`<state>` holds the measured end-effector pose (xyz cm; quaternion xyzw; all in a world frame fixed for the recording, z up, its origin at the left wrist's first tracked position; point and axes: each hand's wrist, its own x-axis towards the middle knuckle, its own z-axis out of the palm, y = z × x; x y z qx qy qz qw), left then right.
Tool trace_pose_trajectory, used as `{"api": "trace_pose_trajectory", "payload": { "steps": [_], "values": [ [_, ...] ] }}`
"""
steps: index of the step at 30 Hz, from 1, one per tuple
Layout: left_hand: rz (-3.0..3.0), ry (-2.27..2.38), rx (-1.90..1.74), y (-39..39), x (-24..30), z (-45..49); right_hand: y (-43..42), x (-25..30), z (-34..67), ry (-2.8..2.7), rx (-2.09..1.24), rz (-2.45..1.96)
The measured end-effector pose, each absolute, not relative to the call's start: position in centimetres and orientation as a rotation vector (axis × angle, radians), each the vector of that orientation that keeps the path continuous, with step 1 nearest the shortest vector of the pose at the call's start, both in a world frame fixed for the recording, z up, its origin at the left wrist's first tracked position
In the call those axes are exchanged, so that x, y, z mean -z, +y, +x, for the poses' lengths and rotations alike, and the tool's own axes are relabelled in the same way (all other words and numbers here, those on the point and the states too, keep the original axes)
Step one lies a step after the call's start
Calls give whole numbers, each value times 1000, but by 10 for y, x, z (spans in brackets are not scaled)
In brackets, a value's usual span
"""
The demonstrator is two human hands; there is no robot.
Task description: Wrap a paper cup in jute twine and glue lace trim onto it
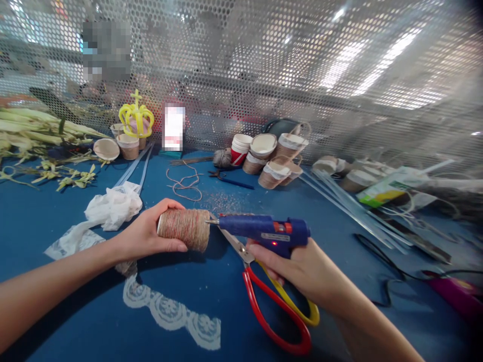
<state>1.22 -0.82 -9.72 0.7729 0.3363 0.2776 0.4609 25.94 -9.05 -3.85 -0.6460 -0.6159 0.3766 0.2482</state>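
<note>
My left hand (pixel 145 234) is wrapped round a twine-covered cup (pixel 184 229) lying on its side above the blue table (pixel 56 211). My right hand (pixel 292 266) grips a blue hot glue gun (pixel 266 231), its red light on. The gun's nozzle touches the cup's rim at its right end. Scissors (pixel 275 306) with red and yellow handles lie under my right hand, blades pointing toward the cup.
White lace trim (pixel 171 314) and a crumpled white plastic bag (pixel 109 208) lie near my left arm. Twine-wrapped paper cups (pixel 271 158), loose twine (pixel 184 183), clear glue sticks (pixel 339 193), a yellow crown (pixel 136 116) and green leaves (pixel 37 136) sit farther back before a perforated screen. Black cable (pixel 381 261) runs at right.
</note>
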Motion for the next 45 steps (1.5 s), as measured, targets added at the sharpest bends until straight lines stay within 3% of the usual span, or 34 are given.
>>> {"api": "trace_pose_trajectory", "payload": {
  "steps": [20, 45],
  "values": [
    [1983, 855, -697, -6, 100, 11, -92, 38, 256, -1667, -855, -1735],
    [1901, 839, -706, -8, 98, 12, -91, 43, 255, -1645, -956, -1774]
  ]
}}
